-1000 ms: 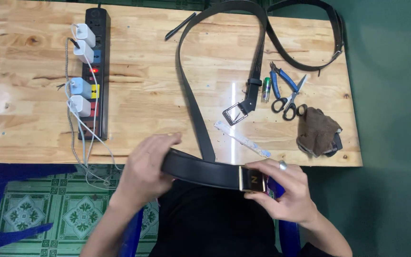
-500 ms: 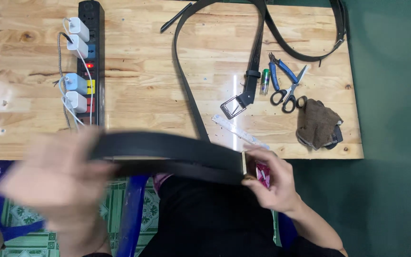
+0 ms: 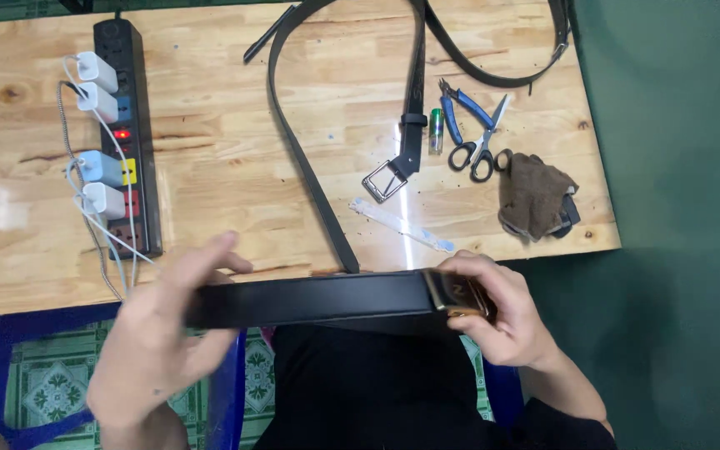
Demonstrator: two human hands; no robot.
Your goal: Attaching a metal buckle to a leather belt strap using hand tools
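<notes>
A black leather belt [image 3: 318, 300] with a gold buckle [image 3: 458, 296] is stretched level in front of me, just below the wooden table's [image 3: 210, 175] near edge. My right hand [image 3: 502, 321] grips the buckle end. My left hand [image 3: 164, 342] holds the strap near its other end, fingers partly spread around it. A second black belt [image 3: 302, 158] with a silver buckle [image 3: 383, 181] lies looped across the table top.
A black power strip [image 3: 131, 133] with several white chargers lies at the left. Blue pliers [image 3: 453, 112], scissors [image 3: 481, 150], a small green tube [image 3: 436, 129], a brown cloth [image 3: 535, 196] and a clear ruler [image 3: 402, 225] lie at the right. Blue stools show under the table.
My left hand slid out leftwards along the strap and came back in, now holding it further left than a second ago. The belt is held out longer and straighter. My right hand stayed on the buckle.
</notes>
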